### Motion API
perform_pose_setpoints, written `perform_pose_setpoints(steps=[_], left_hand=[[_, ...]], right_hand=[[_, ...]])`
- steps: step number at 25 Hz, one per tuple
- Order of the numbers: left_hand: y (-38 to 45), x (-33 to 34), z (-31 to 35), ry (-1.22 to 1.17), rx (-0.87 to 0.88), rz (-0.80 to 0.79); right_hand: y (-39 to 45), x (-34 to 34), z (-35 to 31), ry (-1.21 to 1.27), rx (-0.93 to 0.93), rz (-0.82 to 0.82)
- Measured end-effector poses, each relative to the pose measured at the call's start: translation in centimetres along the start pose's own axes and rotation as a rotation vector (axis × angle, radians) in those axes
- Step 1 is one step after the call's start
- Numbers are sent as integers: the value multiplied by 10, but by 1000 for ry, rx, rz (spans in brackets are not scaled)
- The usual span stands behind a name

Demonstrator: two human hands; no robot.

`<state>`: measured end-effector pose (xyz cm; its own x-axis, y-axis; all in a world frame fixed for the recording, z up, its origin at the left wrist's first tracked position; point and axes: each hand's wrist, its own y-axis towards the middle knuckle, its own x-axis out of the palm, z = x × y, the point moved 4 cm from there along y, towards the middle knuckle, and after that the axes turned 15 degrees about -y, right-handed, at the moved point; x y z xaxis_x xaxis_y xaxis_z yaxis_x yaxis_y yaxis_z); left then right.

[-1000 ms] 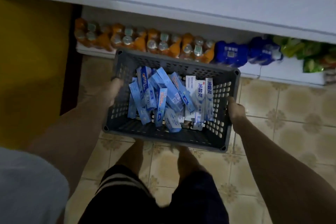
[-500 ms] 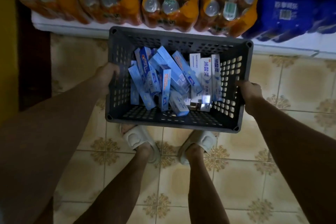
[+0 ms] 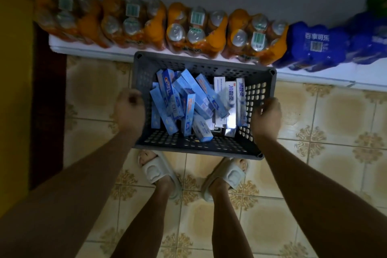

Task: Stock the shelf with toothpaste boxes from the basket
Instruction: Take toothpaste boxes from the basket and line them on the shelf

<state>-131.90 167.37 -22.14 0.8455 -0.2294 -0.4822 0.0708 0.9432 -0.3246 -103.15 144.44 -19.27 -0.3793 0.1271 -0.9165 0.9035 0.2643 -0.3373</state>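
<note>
A dark grey plastic basket (image 3: 209, 65) is low over the tiled floor, just in front of my feet. Inside it lie several toothpaste boxes in a loose pile, blue ones (image 3: 178, 102) on the left and white ones (image 3: 230, 94) on the right. My left hand (image 3: 129, 109) is curled over the basket's left rim and my right hand (image 3: 268, 117) is curled over its right rim. The bottom shelf (image 3: 83, 49) runs along the basket's far side; no toothpaste is seen on it.
Shrink-wrapped packs of orange drink bottles (image 3: 196, 27) and blue packs (image 3: 318, 44) fill the low white shelf. A yellow surface (image 3: 14, 90) and a dark strip stand at the left. My two feet in pale slippers (image 3: 155, 172) are just behind the basket.
The basket has gone down toward the floor and the view has tilted down and closer. Both hands stayed at its sides, and the shelf above has left the view.
</note>
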Motion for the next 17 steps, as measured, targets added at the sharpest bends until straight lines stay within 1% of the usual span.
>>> perform_pose_setpoints(steps=[2, 4, 6, 7, 9, 12, 13, 15, 17], left_hand=[[-38, 19, 4, -45, -82, -196], [-60, 39, -16, -60, -222, -363], [-67, 59, -44, -134, -350, -401], [-69, 69, -55, -154, -379, -414], [-65, 83, -70, -183, -387, -375], [-49, 102, -95, -287, -421, -348], [-46, 104, -102, -321, -429, -355], [-45, 107, -108, -367, -446, -381], [-44, 104, -105, -419, -482, -375]], right_hand=[[-21, 14, -18, 41, -58, -205], [-41, 40, -36, -42, -141, -420], [-56, 80, -44, -87, -177, -595], [-62, 100, -47, -88, -198, -643], [-65, 131, -58, -7, -189, -640], [-54, 172, -71, 196, -59, -516], [-50, 183, -74, 240, -48, -517], [-42, 205, -78, 253, -61, -553], [-36, 212, -83, 211, -80, -535]])
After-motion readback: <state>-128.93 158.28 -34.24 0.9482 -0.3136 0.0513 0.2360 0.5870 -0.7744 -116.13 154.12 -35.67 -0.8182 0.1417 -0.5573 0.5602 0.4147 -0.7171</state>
